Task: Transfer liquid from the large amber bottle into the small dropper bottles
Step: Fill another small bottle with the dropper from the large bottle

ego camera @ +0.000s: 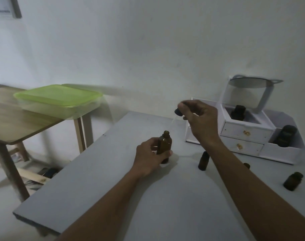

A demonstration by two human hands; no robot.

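A left hand (149,160) wraps its fingers around an open-necked amber glass bottle (164,145) standing on the pale grey desk (113,188). Above it, the right hand (199,121) pinches a black dropper cap (177,112). A small brown dropper bottle (202,161) stands nearby.

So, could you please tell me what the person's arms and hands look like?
The left forearm and right forearm are bare to the frame's edge, with no sleeves in view. The left hand and right hand wear no gloves, and no watch, bracelet or ring shows, though the dim picture could hide a thin one.
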